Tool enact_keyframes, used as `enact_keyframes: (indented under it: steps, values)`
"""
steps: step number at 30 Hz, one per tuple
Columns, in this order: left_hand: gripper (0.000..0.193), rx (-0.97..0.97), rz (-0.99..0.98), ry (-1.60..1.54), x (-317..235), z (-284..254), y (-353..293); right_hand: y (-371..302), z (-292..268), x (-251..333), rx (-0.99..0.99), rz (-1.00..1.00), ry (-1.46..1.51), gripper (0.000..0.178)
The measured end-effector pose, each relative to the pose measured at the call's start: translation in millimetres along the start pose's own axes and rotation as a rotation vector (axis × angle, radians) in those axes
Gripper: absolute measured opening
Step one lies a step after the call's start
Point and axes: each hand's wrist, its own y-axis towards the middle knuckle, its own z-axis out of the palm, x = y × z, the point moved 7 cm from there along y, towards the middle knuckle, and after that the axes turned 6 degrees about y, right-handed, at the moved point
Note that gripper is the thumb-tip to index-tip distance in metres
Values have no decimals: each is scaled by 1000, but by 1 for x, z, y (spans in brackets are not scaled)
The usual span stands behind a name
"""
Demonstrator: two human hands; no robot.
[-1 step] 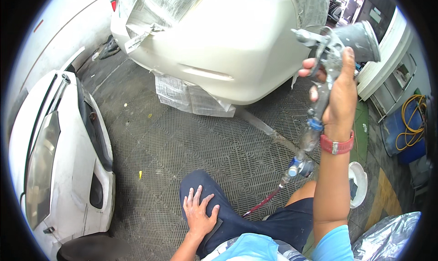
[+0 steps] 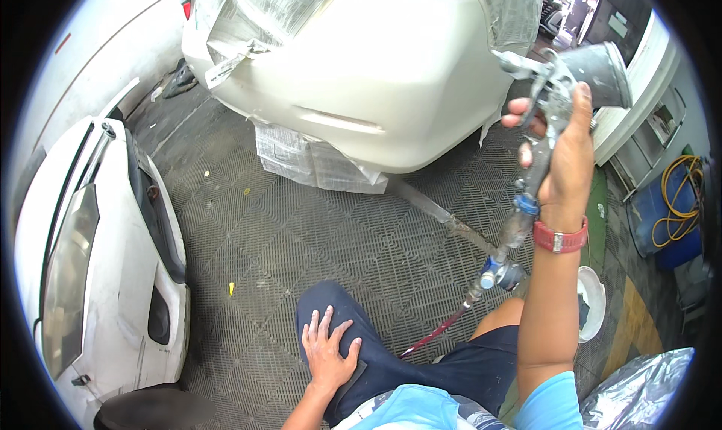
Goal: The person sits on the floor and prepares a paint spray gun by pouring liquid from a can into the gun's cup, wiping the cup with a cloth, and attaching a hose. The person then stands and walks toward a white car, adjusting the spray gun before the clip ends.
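Observation:
My right hand [image 2: 568, 155] grips a paint spray gun [image 2: 556, 91] by its handle, raised at the right of the head view. The gun's nozzle points left toward the white car bumper [image 2: 406, 76], apart from it. A grey cup [image 2: 602, 72] sits on the gun. Below the handle hang a blue-ringed fitting and a regulator [image 2: 496, 272], joined to a red hose [image 2: 436, 331]. My left hand [image 2: 328, 347] lies flat on my knee with its fingers spread, holding nothing. Masking paper [image 2: 320, 163] hangs under the bumper, and more covers the car above it.
A loose white car bumper [image 2: 143, 302] stands at the left. To my right are a white bucket [image 2: 593, 306], a blue bin [image 2: 654, 215] with a yellow hose [image 2: 681, 204], and silver sheeting [image 2: 639, 392]. Patterned matting [image 2: 256, 249] covers the floor.
My right hand and the spray gun have shifted slightly right and down, away from the bumper. My left hand stays on my knee.

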Motion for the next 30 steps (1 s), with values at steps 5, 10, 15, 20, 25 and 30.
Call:
enact_keyframes:
  steps: [5, 10, 15, 20, 25, 30]
  values:
    - [46, -17, 15, -4, 1, 2, 9, 9, -41, 13, -128, -76, -72, 67]
    - [45, -9, 35, 4, -6, 3, 11, 5, -26, 16, 1, -63, 35, 69]
    - [45, -4, 29, 19, -7, 5, 10, 16, -10, 9, 200, -48, 195, 70]
    - [45, -28, 2, 22, -3, 3, 4, 47, -52, -11, 19, -16, 152, 71]
    - [45, -27, -14, 33, -4, 1, 2, 62, -111, -44, -151, 25, 33, 70]
    - [45, -25, -12, 50, -5, -1, 0, 48, -146, -70, -223, 63, -19, 71]
